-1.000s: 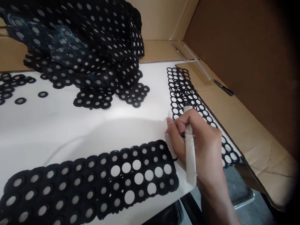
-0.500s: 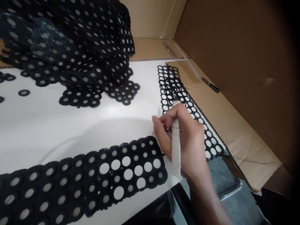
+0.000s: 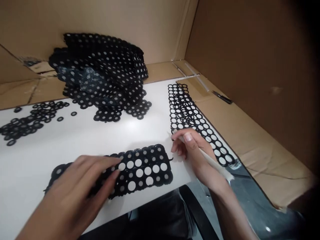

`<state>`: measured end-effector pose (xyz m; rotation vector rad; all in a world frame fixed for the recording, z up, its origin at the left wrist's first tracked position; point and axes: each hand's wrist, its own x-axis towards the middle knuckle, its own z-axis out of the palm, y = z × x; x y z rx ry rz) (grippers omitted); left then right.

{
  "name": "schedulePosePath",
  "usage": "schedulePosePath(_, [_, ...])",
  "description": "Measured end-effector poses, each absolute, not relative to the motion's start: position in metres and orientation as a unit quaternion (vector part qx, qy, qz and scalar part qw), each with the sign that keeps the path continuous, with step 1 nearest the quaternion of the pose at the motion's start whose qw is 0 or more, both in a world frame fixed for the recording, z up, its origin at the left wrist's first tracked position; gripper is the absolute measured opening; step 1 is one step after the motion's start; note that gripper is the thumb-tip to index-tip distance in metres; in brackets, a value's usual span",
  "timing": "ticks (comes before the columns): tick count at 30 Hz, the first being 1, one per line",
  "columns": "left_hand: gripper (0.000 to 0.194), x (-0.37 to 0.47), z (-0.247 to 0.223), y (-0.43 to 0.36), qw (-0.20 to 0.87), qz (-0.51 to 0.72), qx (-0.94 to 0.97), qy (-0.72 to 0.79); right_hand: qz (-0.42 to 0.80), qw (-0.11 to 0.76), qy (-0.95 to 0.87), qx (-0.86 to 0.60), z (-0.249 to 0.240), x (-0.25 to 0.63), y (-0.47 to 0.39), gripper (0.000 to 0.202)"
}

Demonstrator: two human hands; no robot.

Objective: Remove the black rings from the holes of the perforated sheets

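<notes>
My left hand (image 3: 82, 186) lies over a black sheet of joined rubber-like rings (image 3: 160, 150), fingers stretched out and thumb a little apart from the index finger. It covers part of the sheet's left half. Several places in that sheet are large white holes; the others have small grey centres. Right of the sheet, my right hand (image 3: 193, 151) is closed around a pen-like tool with a pale, wrapped-looking handle (image 3: 215, 163), its rear end slanting back over the wrist. Beneath and beyond this hand is a black lattice with big round holes (image 3: 200, 116).
A heap of folded black ring sheets (image 3: 107, 70) stands at the back against cardboard. Loose black rings (image 3: 30, 123) lie at the left. A dark-handled knife (image 3: 222, 97) and a clear strip (image 3: 197, 76) rest on the cardboard edge (image 3: 250, 146) at the right.
My left hand has come into view onto the black sheet. My right hand has turned, tipping the tool's handle back toward the wrist. The view has shifted, showing more of the table's left side.
</notes>
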<state>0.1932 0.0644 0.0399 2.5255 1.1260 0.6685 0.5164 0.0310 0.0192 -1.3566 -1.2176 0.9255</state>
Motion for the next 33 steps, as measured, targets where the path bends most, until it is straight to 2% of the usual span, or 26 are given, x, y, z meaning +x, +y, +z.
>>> schedulePosePath(2, [0.028,0.221,0.041,0.078,0.195,0.170,0.885,0.386,0.384,0.515,-0.522,-0.560,0.016,0.520,0.025,0.042])
schedulePosePath(7, [0.036,0.271,0.038,0.110,0.224,0.096,0.891,0.383,0.375,0.501,-0.557,-0.546,0.019,0.525,0.019,0.044])
schedulePosePath(10, [0.044,0.277,0.038,0.124,0.247,0.056,0.871,0.421,0.377,0.496,-0.585,-0.519,0.025,0.528,0.017,0.039])
schedulePosePath(13, [0.050,0.278,0.042,0.132,0.288,0.034,0.863,0.414,0.430,0.496,-0.581,-0.481,0.027,0.533,0.016,0.030])
schedulePosePath(19, [0.039,0.282,0.051,0.132,0.356,0.011,0.853,0.381,0.545,0.510,-0.555,-0.367,0.021,0.536,0.013,0.007])
schedulePosePath(22, [0.039,0.281,0.052,0.130,0.402,0.024,0.838,0.369,0.576,0.487,-0.558,-0.346,0.022,0.531,0.010,0.013])
schedulePosePath(26, [0.037,0.276,0.051,0.128,0.446,0.031,0.811,0.378,0.531,0.457,-0.582,-0.414,0.026,0.519,0.006,0.016])
schedulePosePath(33, [0.025,0.272,0.055,0.126,0.470,0.040,0.800,0.370,0.491,0.484,-0.562,-0.457,0.026,0.505,0.004,0.022])
